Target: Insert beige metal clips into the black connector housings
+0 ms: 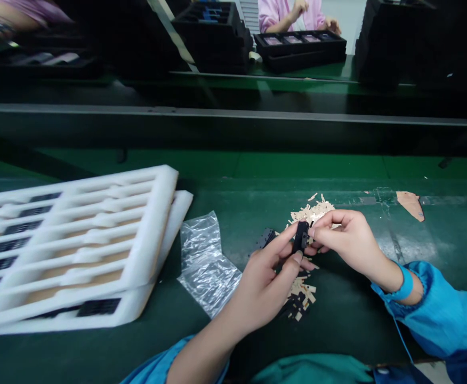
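So the black part is up off the green counter, held in the left hand, whose fingers are clamped around it, thumb at the near end. The right hand has its thumb and forefinger bunched up at the part's right side, but I honestly can't tell if they're clamped on it or on some tiny bit. My guess is it's light, stiff plastic, kinda smooth so a bit slippery, and any thin edges could be fragile; I'd hold it by the long sides near one end. Headcount: one black part in hand, more dark pieces just past the left hand (too hidden to count), two stacked white foam trays, with about seven dark blocks showing in the upper one, cut off by the frame edge. Clear plastic, one bag or two, can't say. One brown scrap, plus two heaps: pale strips and mixed bits, way too many to count.
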Available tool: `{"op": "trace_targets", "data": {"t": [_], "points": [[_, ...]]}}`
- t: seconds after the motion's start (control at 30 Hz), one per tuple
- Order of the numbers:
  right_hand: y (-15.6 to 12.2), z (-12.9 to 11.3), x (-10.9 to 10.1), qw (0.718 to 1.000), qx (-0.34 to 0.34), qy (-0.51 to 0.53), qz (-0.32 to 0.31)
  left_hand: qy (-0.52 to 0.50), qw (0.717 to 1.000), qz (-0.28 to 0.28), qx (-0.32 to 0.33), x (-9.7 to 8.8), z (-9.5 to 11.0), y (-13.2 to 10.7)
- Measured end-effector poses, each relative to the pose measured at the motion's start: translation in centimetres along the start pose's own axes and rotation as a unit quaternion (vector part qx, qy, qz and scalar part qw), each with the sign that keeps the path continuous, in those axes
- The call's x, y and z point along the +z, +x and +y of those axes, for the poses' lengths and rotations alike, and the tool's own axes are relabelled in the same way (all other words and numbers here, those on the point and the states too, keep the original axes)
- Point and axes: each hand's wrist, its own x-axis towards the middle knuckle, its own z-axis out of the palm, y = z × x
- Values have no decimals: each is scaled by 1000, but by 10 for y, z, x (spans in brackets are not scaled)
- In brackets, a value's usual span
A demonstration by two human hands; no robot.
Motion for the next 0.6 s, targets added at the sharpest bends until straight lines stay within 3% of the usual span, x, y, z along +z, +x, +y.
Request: {"op": "trace_targets", "data": {"t": [0.6], "points": [[0,0,2,1000,-4,3,-3,-21,1000,16,16,1,-1,-1]]}}
